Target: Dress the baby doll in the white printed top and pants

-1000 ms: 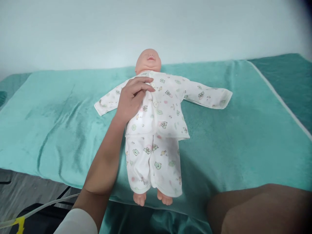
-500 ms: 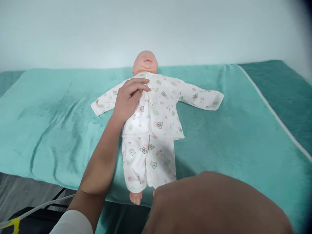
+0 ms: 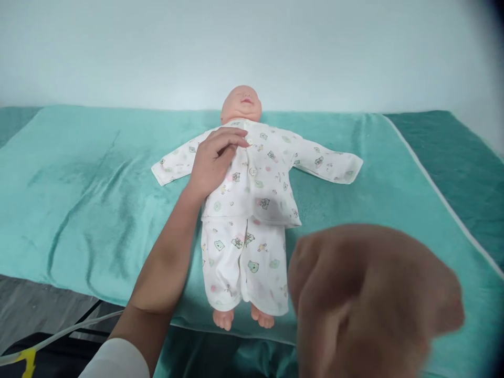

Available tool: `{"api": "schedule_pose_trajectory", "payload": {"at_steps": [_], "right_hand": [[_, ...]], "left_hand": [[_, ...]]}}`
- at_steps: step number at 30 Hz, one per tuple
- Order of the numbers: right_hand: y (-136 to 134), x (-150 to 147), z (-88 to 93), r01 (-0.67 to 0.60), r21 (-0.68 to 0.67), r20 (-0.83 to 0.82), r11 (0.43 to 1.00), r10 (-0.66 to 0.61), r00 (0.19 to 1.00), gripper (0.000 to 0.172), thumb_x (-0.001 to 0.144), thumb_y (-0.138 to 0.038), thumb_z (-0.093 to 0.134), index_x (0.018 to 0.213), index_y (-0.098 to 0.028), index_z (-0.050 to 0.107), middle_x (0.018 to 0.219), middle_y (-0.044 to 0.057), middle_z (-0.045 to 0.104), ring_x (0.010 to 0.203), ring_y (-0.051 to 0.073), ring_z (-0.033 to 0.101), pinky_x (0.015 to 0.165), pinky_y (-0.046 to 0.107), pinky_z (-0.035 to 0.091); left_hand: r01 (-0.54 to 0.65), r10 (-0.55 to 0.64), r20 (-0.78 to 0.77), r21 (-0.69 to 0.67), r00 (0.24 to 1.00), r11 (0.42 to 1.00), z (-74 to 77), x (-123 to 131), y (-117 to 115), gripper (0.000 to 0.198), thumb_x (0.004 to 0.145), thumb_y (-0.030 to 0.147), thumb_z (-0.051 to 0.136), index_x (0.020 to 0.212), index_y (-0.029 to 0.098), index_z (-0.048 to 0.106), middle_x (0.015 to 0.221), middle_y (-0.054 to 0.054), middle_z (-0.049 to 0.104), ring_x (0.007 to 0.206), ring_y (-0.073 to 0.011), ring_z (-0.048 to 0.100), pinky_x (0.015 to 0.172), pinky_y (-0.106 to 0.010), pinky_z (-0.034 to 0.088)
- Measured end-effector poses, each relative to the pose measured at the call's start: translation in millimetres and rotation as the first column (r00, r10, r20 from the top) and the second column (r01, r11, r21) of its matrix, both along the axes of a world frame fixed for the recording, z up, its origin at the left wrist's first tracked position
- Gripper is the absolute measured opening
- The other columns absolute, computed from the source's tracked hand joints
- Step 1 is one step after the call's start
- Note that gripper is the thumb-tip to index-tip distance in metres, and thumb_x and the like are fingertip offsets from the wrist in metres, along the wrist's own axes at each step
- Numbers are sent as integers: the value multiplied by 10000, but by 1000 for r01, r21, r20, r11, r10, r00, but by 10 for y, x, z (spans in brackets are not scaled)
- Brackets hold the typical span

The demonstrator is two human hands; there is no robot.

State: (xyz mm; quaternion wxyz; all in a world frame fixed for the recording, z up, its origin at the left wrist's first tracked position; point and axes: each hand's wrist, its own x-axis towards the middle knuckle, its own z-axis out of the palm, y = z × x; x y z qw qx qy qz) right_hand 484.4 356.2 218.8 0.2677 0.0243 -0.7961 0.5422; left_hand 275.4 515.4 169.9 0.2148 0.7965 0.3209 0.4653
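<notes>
A baby doll (image 3: 241, 107) lies on its back, arms spread, dressed in a white patterned long-sleeved shirt (image 3: 268, 178) and matching trousers (image 3: 262, 268). My left hand (image 3: 218, 157) rests on the doll's upper chest, fingers loosely stretched toward the top button (image 3: 249, 142); it is open and grips nothing I can see. Lower down the shirt front, another button (image 3: 252, 171) shows. My right hand (image 3: 374, 299) is raised close to the camera, right of the doll's legs. It looks curled but is blurred, so its fingers and anything inside them cannot be made out.
Under the doll a green plush blanket (image 3: 90, 210) covers the table, slightly wrinkled at the left. A pale wall (image 3: 252, 47) stands behind. At the lower left are a clear tube (image 3: 79, 327) with a yellow tie (image 3: 28, 361) and a dark object (image 3: 51, 352).
My right hand has risen and come further into view, uncovering the doll's second foot. My left hand stays on the chest. The view has shifted slightly.
</notes>
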Motion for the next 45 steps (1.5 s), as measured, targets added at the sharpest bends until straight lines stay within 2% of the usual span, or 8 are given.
{"api": "schedule_pose_trajectory", "payload": {"at_steps": [3, 8, 10, 16, 26, 30, 39, 45], "right_hand": [[402, 85, 12, 366, -88, -197, 927, -376, 906, 333, 999, -315, 613, 1318, -338, 708, 998, 9, 811, 815, 134, 773, 733, 227, 621], [810, 19, -386, 975, 75, 29, 210, -978, 208, 462, 1053, -493, 463, 1496, -379, 528, 1557, 19, 558, 1488, 262, 485, 1201, 547, 456], [956, -5, -622, 956, 278, 98, 91, -993, 65, 584, 1039, -613, 399, 1562, -361, 455, 1636, 23, 464, 1546, 287, 394, 1260, 590, 363], [1111, 284, -1061, 837, 547, 118, -25, -987, -106, 614, 1060, -569, 283, 1589, -289, 418, 1673, 87, 410, 1574, 314, 328, 1278, 648, 230], [843, 1303, -1307, 712, 658, 168, -246, -874, -457, 488, 959, -384, 516, 1337, -96, 626, 1394, 247, 634, 1326, 359, 558, 1133, 555, 416], [852, 1384, -1327, 687, 581, 184, -438, -751, -634, 422, 890, -377, 640, 1216, -112, 672, 1233, 273, 672, 1215, 374, 571, 1071, 505, 435], [798, 1326, -1226, 717, 458, 252, -526, -696, -672, 264, 844, -227, 582, 1097, -238, 656, 823, 82, 637, 777, 272, 589, 816, 441, 468], [750, 1283, -1221, 656, 505, 160, -560, -686, -709, 317, 813, -164, 557, 1103, -186, 684, 1177, 219, 638, 1071, 322, 623, 989, 453, 493]], "left_hand": [[-78, 78, 14, 9, 997, 997, -54, -17, 53, 283, 1043, 273, 438, 1108, 276, 714, 1257, -35, 734, 1219, -209, 661, 1091, -419, 510], [-238, 238, -21, 14, 971, 971, -278, -168, 238, 397, 1062, 470, 411, 1267, 268, 684, 1380, -68, 696, 1369, -242, 579, 1223, -462, 390], [-316, 316, -53, 1, 947, 949, -388, -280, 287, 434, 1055, 502, 409, 1305, 267, 674, 1421, -81, 676, 1419, -259, 543, 1269, -504, 315], [-507, 482, -312, 3, 819, 862, -540, -734, 113, 512, 944, 456, 616, 1432, 301, 591, 1598, -97, 520, 1529, -330, 403, 1316, -615, 83], [-822, 730, -436, -39, 525, 568, -531, -1348, -128, 677, 833, 396, 747, 1454, 181, 585, 1388, -260, 606, 1354, -501, 510, 1122, -709, 366], [-789, 727, -335, -94, 600, 608, -565, -1400, -117, 492, 840, 286, 698, 1330, 247, 686, 1211, -150, 695, 1196, -394, 631, 1110, -617, 433], [-729, 735, 127, -99, 666, 677, -589, -1512, 93, 257, 886, 209, 574, 1049, 266, 765, 988, -61, 574, 1020, -221, 617, 1019, -399, 524], [-746, 764, 117, -165, 635, 645, -660, -1559, 170, 255, 891, 277, 592, 1071, 224, 764, 1043, -76, 610, 1026, -221, 633, 1030, -386, 531]]}}
